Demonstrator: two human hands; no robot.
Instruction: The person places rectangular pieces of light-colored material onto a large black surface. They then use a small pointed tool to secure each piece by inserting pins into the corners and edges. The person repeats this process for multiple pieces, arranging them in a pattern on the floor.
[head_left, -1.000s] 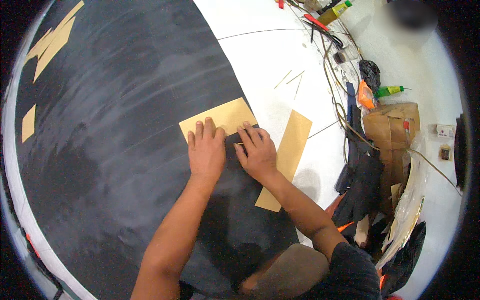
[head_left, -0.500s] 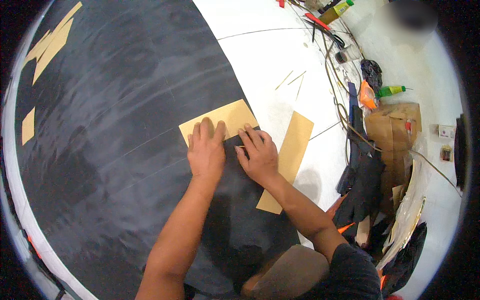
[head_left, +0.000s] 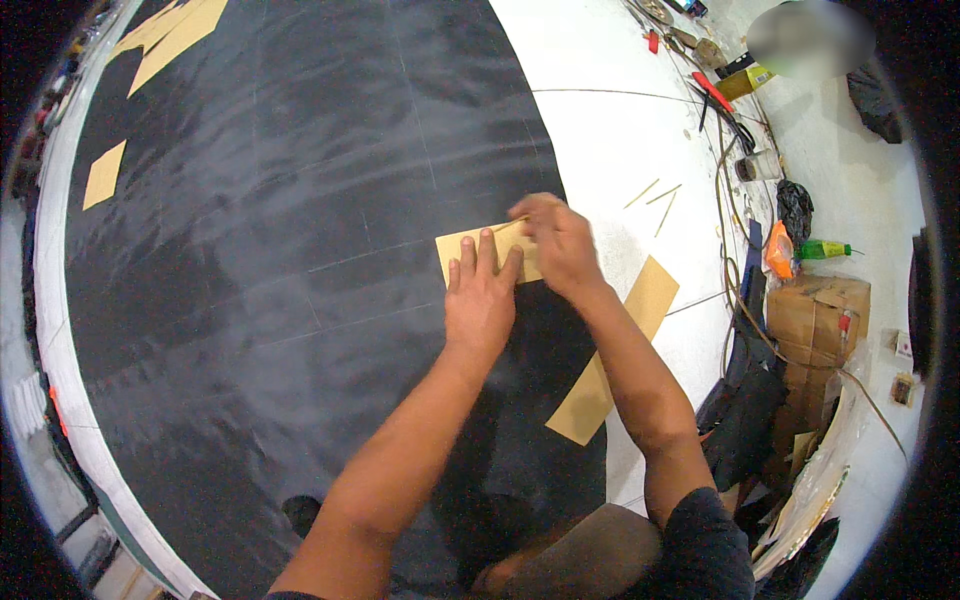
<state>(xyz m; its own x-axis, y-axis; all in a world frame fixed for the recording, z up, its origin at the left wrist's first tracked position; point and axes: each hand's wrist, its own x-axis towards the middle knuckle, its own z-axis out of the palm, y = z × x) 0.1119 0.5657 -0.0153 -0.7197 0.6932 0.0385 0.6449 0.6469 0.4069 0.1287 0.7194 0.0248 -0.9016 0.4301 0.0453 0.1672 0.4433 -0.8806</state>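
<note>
Near the right edge of a black sheet (head_left: 240,235), a tan card (head_left: 503,245) lies flat, partly hidden by both hands. On its left part rests the left hand (head_left: 480,308), palm down, with the fingers spread and laid over the card, grasping nothing. To the right, the right hand (head_left: 562,248) is over the card's right end, slightly blurred, its fingers curled in and pinched on a thin stick (head_left: 511,225) whose visible end slants along the card's far edge. Faint pale lines cross the sheet to the left of the card. Right of the right forearm, a long tan strip (head_left: 655,287) slants from the white floor (head_left: 590,130) back over the sheet's edge, with the forearm covering some of it. Farther off on the floor, three thin slivers (head_left: 642,194) lie close together. At the far left of the sheet are several tan pieces (head_left: 180,45), and nearer than those, a smaller piece (head_left: 105,175) lies alone. Along the right side runs a clutter: a yellow bottle (head_left: 745,83) and a red-handled tool (head_left: 712,90) at the far end, then a clear cup (head_left: 760,165), an orange thing (head_left: 780,250) beside a green bottle (head_left: 825,249), and, nearer, a brown box (head_left: 815,298) with a cable (head_left: 765,340) passing across it.
</note>
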